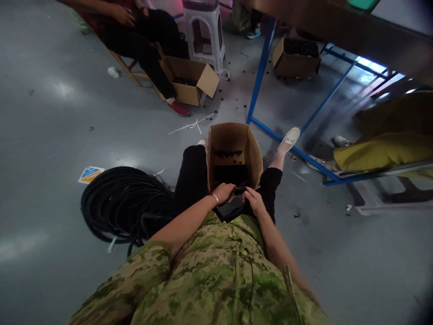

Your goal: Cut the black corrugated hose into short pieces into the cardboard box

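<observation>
I sit with an open cardboard box [254,153] between my knees; small black pieces lie in its bottom. My left hand [223,192], with a silver bracelet on the wrist, is closed at the box's near edge. My right hand [254,201] is closed beside it. Both hands grip a black tube [233,208] that curves across my lap, and a small dark tool or piece shows between them; I cannot make out what it is.
A big coil of black hose [123,204] lies on the grey floor at my left. Another person [142,36] sits at the far left by a cardboard box [189,80]. A white stool [205,31], a third box [296,58], a blue frame [262,67] and yellow cloth [382,151] stand beyond.
</observation>
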`<state>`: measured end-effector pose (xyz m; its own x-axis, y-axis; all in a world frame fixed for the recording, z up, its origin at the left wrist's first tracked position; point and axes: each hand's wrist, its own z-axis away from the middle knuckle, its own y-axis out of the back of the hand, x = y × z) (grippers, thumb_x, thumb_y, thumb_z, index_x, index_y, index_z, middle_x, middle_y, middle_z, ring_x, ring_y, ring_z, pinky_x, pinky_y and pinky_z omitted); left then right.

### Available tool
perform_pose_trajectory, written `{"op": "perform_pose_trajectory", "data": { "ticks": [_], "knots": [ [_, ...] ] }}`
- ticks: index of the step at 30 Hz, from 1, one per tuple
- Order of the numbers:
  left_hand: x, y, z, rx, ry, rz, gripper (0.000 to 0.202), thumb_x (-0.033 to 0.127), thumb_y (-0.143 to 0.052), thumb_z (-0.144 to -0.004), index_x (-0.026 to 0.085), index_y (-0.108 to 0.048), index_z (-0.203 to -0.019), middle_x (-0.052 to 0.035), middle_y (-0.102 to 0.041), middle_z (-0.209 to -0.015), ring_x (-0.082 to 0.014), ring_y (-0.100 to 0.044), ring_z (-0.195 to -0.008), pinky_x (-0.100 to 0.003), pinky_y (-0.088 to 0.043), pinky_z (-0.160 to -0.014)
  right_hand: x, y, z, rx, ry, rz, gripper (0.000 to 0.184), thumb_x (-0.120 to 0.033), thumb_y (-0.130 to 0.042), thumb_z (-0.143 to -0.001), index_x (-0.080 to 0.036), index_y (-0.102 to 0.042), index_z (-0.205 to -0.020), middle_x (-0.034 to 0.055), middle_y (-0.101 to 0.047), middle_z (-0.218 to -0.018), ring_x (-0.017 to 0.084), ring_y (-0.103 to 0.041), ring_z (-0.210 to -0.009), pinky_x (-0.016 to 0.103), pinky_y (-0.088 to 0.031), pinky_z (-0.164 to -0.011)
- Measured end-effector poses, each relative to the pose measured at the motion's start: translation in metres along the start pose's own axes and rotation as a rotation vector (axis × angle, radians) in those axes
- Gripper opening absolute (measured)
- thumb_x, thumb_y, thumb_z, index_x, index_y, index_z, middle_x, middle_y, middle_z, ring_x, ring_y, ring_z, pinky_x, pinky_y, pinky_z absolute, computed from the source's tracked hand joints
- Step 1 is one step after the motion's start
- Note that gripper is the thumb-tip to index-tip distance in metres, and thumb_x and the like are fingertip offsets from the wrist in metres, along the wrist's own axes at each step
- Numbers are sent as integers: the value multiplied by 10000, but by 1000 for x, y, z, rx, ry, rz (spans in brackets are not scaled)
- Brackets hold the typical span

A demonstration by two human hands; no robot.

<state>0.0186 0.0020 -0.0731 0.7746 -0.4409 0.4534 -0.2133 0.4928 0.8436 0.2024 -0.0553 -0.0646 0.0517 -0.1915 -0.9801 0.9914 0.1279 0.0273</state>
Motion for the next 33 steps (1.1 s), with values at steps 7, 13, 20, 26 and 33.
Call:
{"op": "perform_pose_trajectory", "data": {
  "ticks": [7,13,20,26,33],
  "knots": [
    [-2,-1,-1,3,-9,-15,185,219,-554,-836,179,-652,-988,-86,-705,-996,-216,-657,-916,-304,-453,-841,-1,-2,0,19,8,-42,351,-472,-539,-879,-191,-669,-1044,-33,-518,-587,141,-482,-578,278,-420,-655],
    [-4,-4,-2,-11,-2,5,184,243,-570,-827,195,-667,-975,-71,-713,-964,-210,-660,-903,-284,-451,-817,1,-1,0,14,19,-39,354,-497,-536,-880,-195,-662,-1016,-31,-519,-587,142,-479,-587,275,-412,-659],
    [-2,-4,0,-7,20,33,211,247,-557,-813,210,-676,-984,-59,-720,-962,-215,-666,-888,-275,-458,-785,-3,0,0,2,13,-31,350,-511,-533,-876,-191,-653,-951,-23,-524,-584,145,-479,-591,278,-419,-664],
    [0,1,1,-14,40,42,212,234,-565,-807,214,-674,-988,-63,-722,-955,-212,-674,-878,-266,-461,-771,-2,-1,0,20,-2,-100,361,-477,-537,-867,-171,-648,-1024,-29,-523,-591,135,-474,-567,276,-422,-641],
    [0,3,1,-29,48,45,220,234,-569,-811,225,-670,-1007,-57,-721,-994,-205,-668,-908,-256,-458,-791,0,-1,-1,25,-26,-102,392,-481,-550,-853,-161,-655,-1054,-30,-517,-586,135,-477,-562,278,-432,-631]
  ]
}}
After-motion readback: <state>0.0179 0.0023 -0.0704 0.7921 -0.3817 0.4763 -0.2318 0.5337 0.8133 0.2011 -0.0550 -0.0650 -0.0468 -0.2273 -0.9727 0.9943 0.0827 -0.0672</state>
